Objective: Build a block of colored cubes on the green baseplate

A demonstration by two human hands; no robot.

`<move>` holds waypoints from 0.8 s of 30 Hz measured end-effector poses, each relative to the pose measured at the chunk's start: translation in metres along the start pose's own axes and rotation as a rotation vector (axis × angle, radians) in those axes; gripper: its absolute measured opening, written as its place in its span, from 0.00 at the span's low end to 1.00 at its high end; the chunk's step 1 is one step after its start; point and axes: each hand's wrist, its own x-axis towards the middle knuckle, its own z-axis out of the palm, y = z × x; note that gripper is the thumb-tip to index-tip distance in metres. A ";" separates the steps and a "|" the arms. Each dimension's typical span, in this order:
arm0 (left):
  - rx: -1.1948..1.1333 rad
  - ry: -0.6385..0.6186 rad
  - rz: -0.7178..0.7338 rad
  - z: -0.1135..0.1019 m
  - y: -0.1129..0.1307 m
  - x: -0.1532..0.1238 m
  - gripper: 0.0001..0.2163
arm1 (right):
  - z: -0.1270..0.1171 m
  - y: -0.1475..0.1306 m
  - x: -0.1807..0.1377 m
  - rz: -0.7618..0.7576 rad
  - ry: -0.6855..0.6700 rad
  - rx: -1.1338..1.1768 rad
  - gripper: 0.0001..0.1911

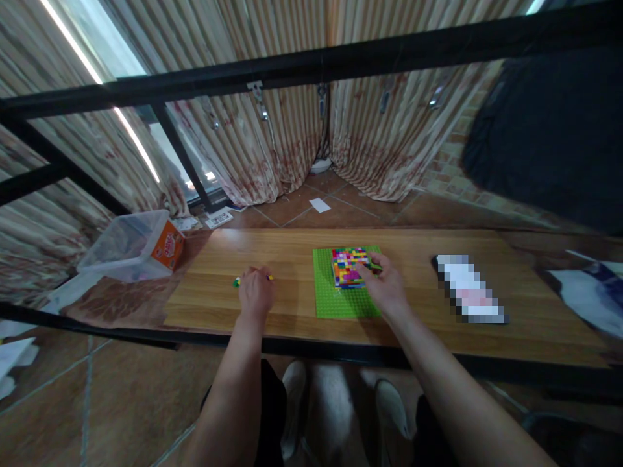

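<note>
A green studded baseplate [325, 301] lies on the wooden table. On it stands a low block of small multicoloured toy bricks [346, 267]. My right hand [387, 285] is at the block's right side, thumb over its top and fingers curled around the right edge. Whether a loose brick is also between these fingers I cannot tell. Left of the baseplate, my left hand [256, 293] rests low over the table with its fingers bent down together. Small loose bricks [237, 282], green and yellow among them, show beside its fingertips. What those fingertips hold is hidden.
A phone with a blurred screen [470, 290] lies on the right of the table [292, 243]. A clear plastic bin [129, 250] with an orange label stands beyond the left end. A black metal bar [311, 65] with clips crosses above the far side, before curtains [287, 143].
</note>
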 end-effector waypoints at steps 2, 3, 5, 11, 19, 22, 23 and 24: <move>0.015 -0.001 0.025 0.001 -0.002 0.001 0.13 | -0.001 0.003 0.003 0.015 -0.005 0.043 0.29; 0.018 0.002 0.030 0.002 -0.003 0.001 0.12 | -0.001 0.003 0.004 0.022 0.001 0.053 0.29; 0.007 0.014 0.030 0.002 -0.003 0.002 0.11 | -0.001 0.004 0.005 0.036 0.020 0.056 0.29; -0.307 0.036 0.042 0.004 0.020 0.001 0.07 | -0.002 0.002 0.006 0.035 0.059 0.052 0.27; -0.924 -0.100 0.254 0.012 0.071 -0.021 0.04 | 0.000 0.001 0.006 0.014 0.038 0.054 0.25; -0.929 -0.071 0.328 0.011 0.083 -0.028 0.04 | 0.000 0.001 0.006 0.022 0.035 0.038 0.24; -0.919 -0.061 0.349 0.011 0.087 -0.030 0.04 | 0.000 0.001 0.006 0.025 0.031 0.035 0.23; -0.906 -0.052 0.368 0.011 0.090 -0.032 0.05 | 0.000 0.000 0.006 0.025 0.026 0.034 0.23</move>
